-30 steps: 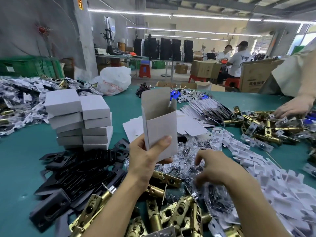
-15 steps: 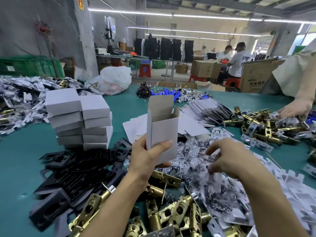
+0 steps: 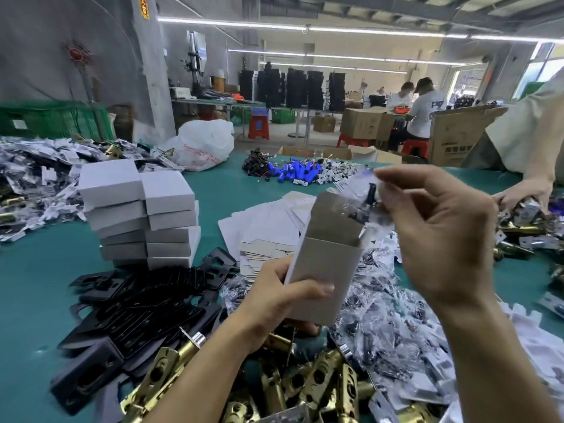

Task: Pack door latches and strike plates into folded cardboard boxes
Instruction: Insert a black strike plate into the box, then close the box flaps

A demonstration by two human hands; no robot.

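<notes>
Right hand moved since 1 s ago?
Yes. The right hand lifted off the pile of clear plastic bags, now pinching one small clear bag over the open grey cardboard box.

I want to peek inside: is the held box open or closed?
Open. The cardboard box gripped by the left hand has its top flap standing up, brown inside showing.

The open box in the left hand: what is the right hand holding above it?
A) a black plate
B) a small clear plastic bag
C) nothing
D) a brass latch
B: the right hand pinches a clear bag of dark bits at the open top of the box.
</notes>
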